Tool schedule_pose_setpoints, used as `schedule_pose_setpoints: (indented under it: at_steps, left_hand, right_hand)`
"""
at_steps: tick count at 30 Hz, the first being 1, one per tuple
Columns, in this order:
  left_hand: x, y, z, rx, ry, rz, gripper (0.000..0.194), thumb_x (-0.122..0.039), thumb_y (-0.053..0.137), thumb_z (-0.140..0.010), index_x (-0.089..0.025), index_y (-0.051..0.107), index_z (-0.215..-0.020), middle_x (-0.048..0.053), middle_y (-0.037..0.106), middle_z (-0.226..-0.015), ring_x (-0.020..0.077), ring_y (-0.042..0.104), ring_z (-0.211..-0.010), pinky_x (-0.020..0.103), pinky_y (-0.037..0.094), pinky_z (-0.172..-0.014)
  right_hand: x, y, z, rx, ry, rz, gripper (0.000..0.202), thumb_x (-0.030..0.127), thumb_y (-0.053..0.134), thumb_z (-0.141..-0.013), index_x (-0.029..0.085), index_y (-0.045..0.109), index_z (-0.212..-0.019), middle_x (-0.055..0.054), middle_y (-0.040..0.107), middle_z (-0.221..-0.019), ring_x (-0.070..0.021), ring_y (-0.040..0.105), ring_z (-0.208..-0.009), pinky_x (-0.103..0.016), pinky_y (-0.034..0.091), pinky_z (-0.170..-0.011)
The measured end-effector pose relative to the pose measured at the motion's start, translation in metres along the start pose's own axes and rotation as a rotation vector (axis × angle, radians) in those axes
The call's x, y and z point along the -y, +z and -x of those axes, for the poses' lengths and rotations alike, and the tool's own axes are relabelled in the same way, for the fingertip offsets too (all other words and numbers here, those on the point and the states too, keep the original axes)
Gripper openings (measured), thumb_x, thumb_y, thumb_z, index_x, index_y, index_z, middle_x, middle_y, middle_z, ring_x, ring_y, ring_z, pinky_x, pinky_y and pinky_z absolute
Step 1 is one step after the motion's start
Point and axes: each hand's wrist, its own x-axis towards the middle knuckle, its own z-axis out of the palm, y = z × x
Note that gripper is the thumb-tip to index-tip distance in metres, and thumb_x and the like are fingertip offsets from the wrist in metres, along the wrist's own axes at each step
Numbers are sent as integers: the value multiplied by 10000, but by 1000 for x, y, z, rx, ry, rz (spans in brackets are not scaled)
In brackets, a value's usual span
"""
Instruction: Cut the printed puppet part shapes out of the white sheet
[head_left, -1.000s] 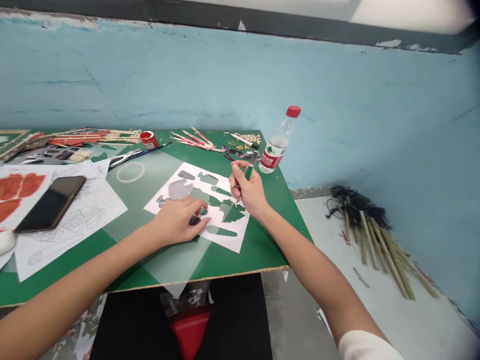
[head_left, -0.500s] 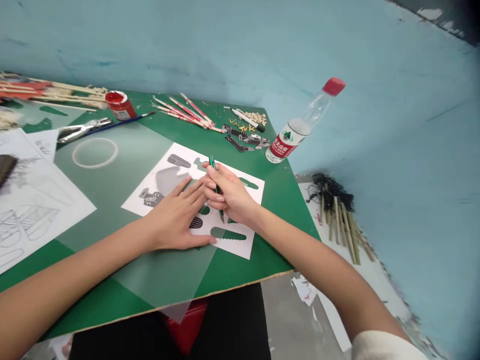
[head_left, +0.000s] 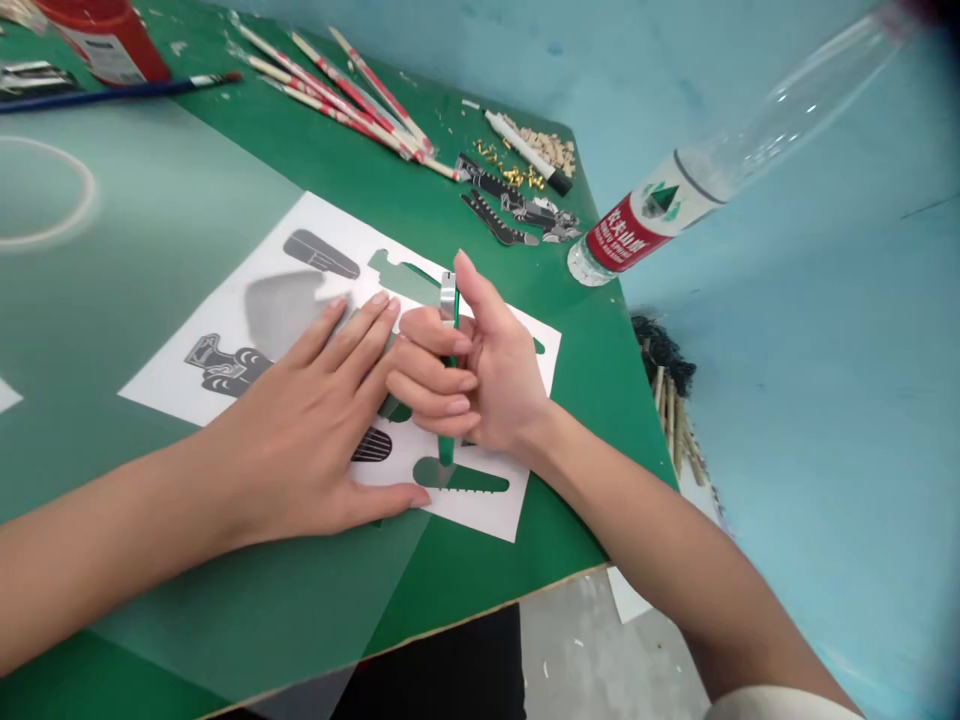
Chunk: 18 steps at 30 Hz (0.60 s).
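Observation:
My left hand (head_left: 307, 420) lies flat on a white printed sheet (head_left: 217, 290), fingers stretched out and thumb near the sheet's lower edge. In my right hand (head_left: 472, 370) is a slim green craft knife (head_left: 448, 448) with a silver end, held nearly upright with the fingers curled around it. Its lower end is over a toothed cut-out (head_left: 480, 478) through which green shows. Dark printed shapes remain on the sheet, among them a rounded strip (head_left: 322, 252) and a figure-like piece (head_left: 225, 365). My hands hide the middle of the sheet.
A tilted-looking water bottle (head_left: 630, 230) stands at the table's right. Behind the sheet lie red-and-white sticks (head_left: 352, 95), a marker (head_left: 525, 150), brass bits (head_left: 517, 177) and dark cut pieces (head_left: 499, 220). A red paint jar (head_left: 112, 45) and paintbrush (head_left: 97, 97) are far left.
The view has come closer to the sheet. My right hand has turned, its thumb lifted beside the knife's top, and the knife's lower end is now over the toothed cut-out. My left hand stays flat.

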Motion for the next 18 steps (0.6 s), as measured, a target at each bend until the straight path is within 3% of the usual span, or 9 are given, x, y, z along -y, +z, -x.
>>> schedule_pose_setpoints:
  at_steps: [5, 8, 11, 18]
  left_hand:
    - [-2, -5, 1, 43, 26, -41, 1028, -887, 480, -910, -178, 356, -1644, 142, 341, -1751, 445, 197, -1661, 606, 64, -1377]
    - [-6, -6, 2, 59, 36, -86, 1023, -887, 401, -941, -168, 327, -1664, 136, 261, -1786, 436, 181, -1668, 621, 97, -1377]
    - [-10, -5, 3, 70, 40, -110, 1019, -887, 351, -955, -171, 293, -1678, 120, 265, -1787, 416, 186, -1671, 629, 99, -1383]
    - [-11, -3, 6, 72, 39, -78, 828, -837, 377, -986, -230, 511, -1533, 50, 475, -1654, 439, 317, -1619, 636, 120, -1387]
  right_hand:
    - [-9, 2, 9, 68, -7, 61, 615, 627, 189, -1136, 221, 420, -736, 79, 171, -602, -72, 77, -477, -138, 126, -372]
    - [-15, 2, 7, 30, -108, 86, 449, 542, 392, -1140, 228, 474, -831, 87, 191, -634, -69, 102, -495, -125, 139, -383]
    - [-18, 1, 4, 15, -159, 92, 352, 455, 555, -1102, 226, 468, -849, 95, 244, -644, -59, 151, -502, -119, 166, -389]
    - [-17, 5, 0, 60, -129, 86, 395, 423, 507, -1110, 249, 333, -801, 99, 106, -642, -70, 38, -484, -133, 127, -358]
